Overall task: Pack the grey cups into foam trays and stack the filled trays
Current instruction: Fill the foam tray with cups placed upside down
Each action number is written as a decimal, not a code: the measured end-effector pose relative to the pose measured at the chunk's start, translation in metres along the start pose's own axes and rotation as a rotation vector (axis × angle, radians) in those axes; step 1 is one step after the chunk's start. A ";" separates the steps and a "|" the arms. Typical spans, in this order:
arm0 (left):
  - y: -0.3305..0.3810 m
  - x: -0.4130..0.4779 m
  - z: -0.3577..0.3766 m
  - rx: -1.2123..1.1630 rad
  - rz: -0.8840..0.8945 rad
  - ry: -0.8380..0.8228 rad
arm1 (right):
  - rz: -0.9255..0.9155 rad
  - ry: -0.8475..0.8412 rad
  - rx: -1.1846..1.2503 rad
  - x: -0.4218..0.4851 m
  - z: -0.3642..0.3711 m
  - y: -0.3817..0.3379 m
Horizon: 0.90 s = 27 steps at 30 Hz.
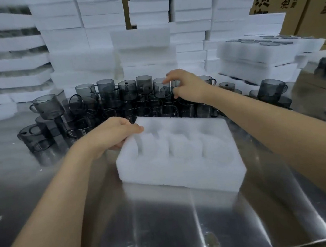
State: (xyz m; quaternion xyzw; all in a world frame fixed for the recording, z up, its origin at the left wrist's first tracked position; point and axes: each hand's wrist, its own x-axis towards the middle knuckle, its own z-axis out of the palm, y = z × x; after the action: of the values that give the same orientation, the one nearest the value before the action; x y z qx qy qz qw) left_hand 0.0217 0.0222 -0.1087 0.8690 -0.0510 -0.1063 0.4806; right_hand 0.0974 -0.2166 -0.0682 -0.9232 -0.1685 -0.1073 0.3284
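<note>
Several white foam stacks (4,58) fill the left and the back wall. In front of them, on the steel table (167,231), a dense cluster of translucent grey cups (116,99) stands, some set on top of others; no marking on them is readable. The left hand (116,135) grips the far left corner of the foam tray (180,155), thumb on top and fingers curled round the edge. The tray lies flat at the table's centre, just in front of the cups, its pockets unfilled. The right hand (186,85) is over the back rows of cups, fingers half curled, index extended; whether it holds a cup cannot be told. Farther right, filled trays (260,55) sit stacked, cup rims showing in the top one. Cardboard cartons (293,3) at upper right bear black Chinese characters, cropped and blurred.
</note>
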 end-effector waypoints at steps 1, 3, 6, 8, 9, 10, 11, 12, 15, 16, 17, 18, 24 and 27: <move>0.001 0.000 0.001 -0.012 -0.003 -0.019 | -0.013 -0.064 0.009 0.007 0.004 -0.001; 0.002 0.000 0.004 -0.043 -0.009 -0.064 | -0.009 -0.122 0.015 0.021 0.011 -0.003; 0.004 0.000 0.008 -0.071 -0.018 -0.077 | 0.073 -0.140 -0.010 0.036 0.018 -0.005; 0.004 0.001 0.008 -0.092 -0.025 -0.066 | 0.105 -0.144 0.015 0.039 0.018 -0.007; 0.004 0.002 0.008 -0.117 -0.029 -0.060 | 0.109 -0.124 0.040 0.037 0.017 -0.009; 0.003 0.003 0.008 -0.146 -0.034 -0.055 | 0.109 -0.083 0.080 0.034 0.014 -0.011; 0.003 0.003 0.009 -0.173 -0.039 -0.051 | 0.108 -0.025 0.137 0.029 0.012 -0.013; 0.003 0.004 0.010 -0.196 -0.042 -0.049 | 0.110 0.037 0.205 0.023 0.009 -0.015; 0.003 0.005 0.014 -0.258 -0.043 -0.030 | 0.101 0.159 0.427 -0.005 0.002 -0.025; 0.003 0.006 0.015 -0.272 -0.043 -0.020 | 0.089 0.167 0.480 -0.017 0.003 -0.028; 0.003 0.006 0.016 -0.278 -0.045 -0.010 | 0.073 0.166 0.529 -0.028 0.005 -0.030; 0.002 0.006 0.017 -0.275 -0.045 0.001 | 0.052 0.164 0.572 -0.038 0.010 -0.031; -0.003 0.013 0.034 -0.304 0.072 0.235 | -0.210 0.157 0.360 -0.077 0.034 -0.031; -0.004 0.016 0.045 -0.380 0.127 0.384 | -0.402 0.160 0.093 -0.082 0.040 -0.035</move>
State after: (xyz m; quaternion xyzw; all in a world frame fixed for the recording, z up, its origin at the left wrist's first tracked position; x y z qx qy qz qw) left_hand 0.0269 -0.0152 -0.1377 0.7625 0.0075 0.0832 0.6415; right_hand 0.0121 -0.1847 -0.1042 -0.8434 -0.3274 -0.2355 0.3549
